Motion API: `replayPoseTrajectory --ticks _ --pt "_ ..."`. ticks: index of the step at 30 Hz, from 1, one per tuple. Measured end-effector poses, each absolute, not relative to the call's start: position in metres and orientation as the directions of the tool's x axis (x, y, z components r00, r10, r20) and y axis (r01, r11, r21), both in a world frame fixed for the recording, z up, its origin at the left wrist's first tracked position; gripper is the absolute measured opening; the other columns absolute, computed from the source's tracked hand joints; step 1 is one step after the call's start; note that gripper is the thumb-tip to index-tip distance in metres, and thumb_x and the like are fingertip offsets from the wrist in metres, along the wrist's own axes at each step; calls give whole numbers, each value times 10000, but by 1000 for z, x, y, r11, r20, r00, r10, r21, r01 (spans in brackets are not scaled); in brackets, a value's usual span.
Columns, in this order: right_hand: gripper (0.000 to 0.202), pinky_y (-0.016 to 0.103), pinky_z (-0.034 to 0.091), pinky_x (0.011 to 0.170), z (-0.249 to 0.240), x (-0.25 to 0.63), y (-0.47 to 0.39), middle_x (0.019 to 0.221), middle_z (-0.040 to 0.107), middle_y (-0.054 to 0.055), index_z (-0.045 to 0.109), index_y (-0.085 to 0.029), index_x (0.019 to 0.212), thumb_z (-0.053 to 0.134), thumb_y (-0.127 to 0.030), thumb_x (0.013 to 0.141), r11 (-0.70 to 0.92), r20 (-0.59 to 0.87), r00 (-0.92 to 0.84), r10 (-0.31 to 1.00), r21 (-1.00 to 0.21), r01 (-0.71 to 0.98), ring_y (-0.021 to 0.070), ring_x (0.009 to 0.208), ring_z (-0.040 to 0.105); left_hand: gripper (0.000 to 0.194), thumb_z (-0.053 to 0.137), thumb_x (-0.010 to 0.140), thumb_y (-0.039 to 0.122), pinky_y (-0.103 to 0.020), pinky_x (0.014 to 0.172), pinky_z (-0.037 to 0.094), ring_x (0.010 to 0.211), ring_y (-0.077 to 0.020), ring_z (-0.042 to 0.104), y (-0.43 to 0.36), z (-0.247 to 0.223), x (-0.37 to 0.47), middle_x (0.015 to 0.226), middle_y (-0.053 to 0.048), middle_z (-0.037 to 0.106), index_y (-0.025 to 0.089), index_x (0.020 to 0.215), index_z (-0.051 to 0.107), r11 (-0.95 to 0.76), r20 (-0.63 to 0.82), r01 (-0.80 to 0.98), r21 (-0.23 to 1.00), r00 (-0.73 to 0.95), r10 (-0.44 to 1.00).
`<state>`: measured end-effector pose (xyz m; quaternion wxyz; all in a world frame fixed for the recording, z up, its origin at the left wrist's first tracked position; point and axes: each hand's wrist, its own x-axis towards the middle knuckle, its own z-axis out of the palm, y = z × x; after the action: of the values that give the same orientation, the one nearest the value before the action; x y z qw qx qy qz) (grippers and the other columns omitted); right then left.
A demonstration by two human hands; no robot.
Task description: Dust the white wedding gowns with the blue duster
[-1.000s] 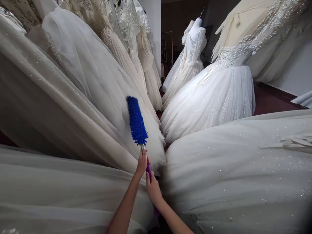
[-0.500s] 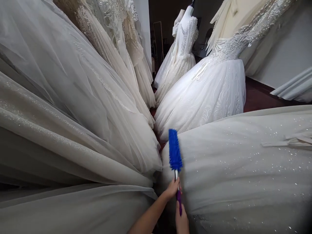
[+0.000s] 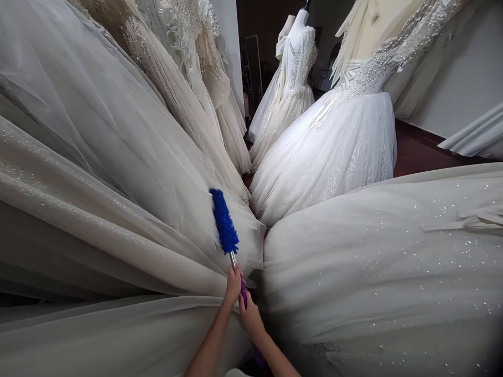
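A duster with a fluffy blue head (image 3: pixel 225 221), a silver shaft and a purple handle slants up and to the left. My left hand (image 3: pixel 233 285) is wrapped round it near the shaft. Lower down, my right hand (image 3: pixel 250 314) grips the purple handle. The blue head lies against the white tulle skirt (image 3: pixel 157 173) on the left side. To the right of my hands spreads a wide glittery skirt (image 3: pixel 373 262).
More gowns (image 3: pixel 212 78) hang along the left. Ahead stand a beaded white gown (image 3: pixel 334 152) and a mannequin in a gown (image 3: pixel 298 68). Dark red floor (image 3: pixel 412 149) shows at the right, beside a pale wall (image 3: pixel 471 78). Another skirt (image 3: pixel 118 335) spreads at the lower left.
Both hands and the duster have moved left and up, from the right skirt's edge to the left skirt. The duster now tilts more to the left. Both hands still hold it.
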<state>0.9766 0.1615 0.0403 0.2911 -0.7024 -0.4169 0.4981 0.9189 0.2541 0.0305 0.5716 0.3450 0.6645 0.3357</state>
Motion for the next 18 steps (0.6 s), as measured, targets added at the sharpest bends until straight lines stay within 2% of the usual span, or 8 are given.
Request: replayPoseTrajectory --ticks 2,4,7,9,12,16,18 --pt "386 303 471 710 14 989 130 907 715 125 592 -186 1021 383 -457 843 -586 -548 207 810 -763 274 265 867 673 352 404 799 575 -219 431 370 375 -81 455 226 -6 936 538 91 436 226 774 377 711 -711 107 695 -41 702" --pt "382 335 480 685 -3 1012 91 788 716 124 628 -188 876 436 -508 799 -653 -604 248 757 -702 283 297 797 682 359 447 782 573 -252 436 389 360 -111 475 190 -30 960 506 84 432 223 753 374 805 -814 136 578 30 580" --pt "362 337 486 686 -12 1056 27 674 696 80 618 -242 720 481 -576 738 -731 -649 338 681 -632 259 302 771 683 359 476 775 563 -287 442 409 356 -143 497 133 -40 1005 489 70 440 217 747 384 863 -876 154 482 114 469" --pt "361 329 487 689 -9 1086 -12 663 691 64 610 -272 726 473 -606 721 -744 -636 400 660 -630 224 299 782 681 341 443 802 552 -270 448 404 358 -126 490 101 -35 1036 506 71 448 216 781 387 870 -879 140 473 145 454" --pt "440 333 484 687 7 1122 -47 729 700 81 597 -263 876 417 -637 730 -682 -557 437 706 -702 208 301 796 671 366 367 821 588 -230 439 380 371 -91 477 72 -8 1077 573 73 480 226 868 381 789 -780 69 611 225 584" --pt "563 337 489 706 38 1134 -54 920 692 118 533 -214 1042 341 -662 760 -555 -413 495 765 -813 179 286 864 651 489 308 781 683 -219 406 364 374 -83 451 62 42 1109 588 76 460 227 941 390 529 -478 -18 849 403 781" --pt "632 338 501 642 45 1129 -53 876 691 111 500 -198 1115 312 -685 759 -554 -427 513 745 -824 118 269 784 661 490 310 792 669 -220 411 361 371 -80 415 59 55 1119 564 80 435 220 955 421 445 -416 28 895 413 810"
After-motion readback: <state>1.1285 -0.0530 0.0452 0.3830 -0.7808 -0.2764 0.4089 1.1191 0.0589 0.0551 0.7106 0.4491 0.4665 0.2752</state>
